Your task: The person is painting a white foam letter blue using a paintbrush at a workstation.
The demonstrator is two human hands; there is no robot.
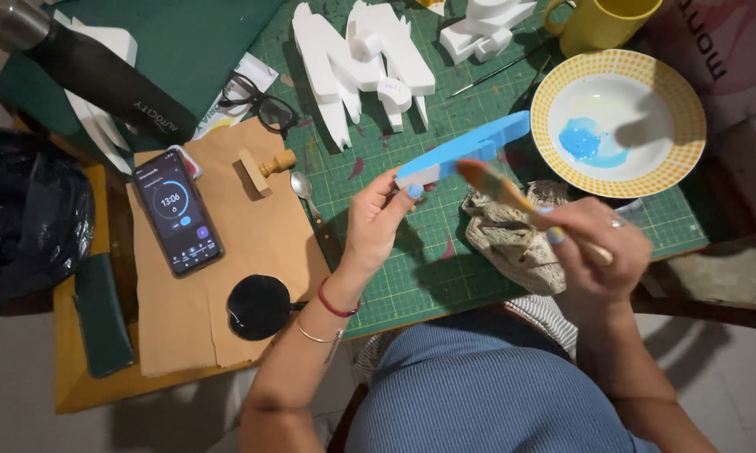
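Nearest the camera, the right hand [600, 239] grips a brush [512, 197], its bristles touching a foam piece [466, 148]. Left hand [378, 220] pinches that piece by its unpainted white end, holding it above the green mat [411, 260]; the rest is blue. Bowl [617, 122] with blue paint sits just beyond. Rag [508, 235] lies under the brush. Phone [177, 212] rests on brown paper [252, 243], well left.

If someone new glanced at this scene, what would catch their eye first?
Centre frame, the left hand holds a foam shape painted bright blue, while the right hand touches a paintbrush to it. At upper right, a yellow-rimmed plate holds blue paint; a phone lies left.
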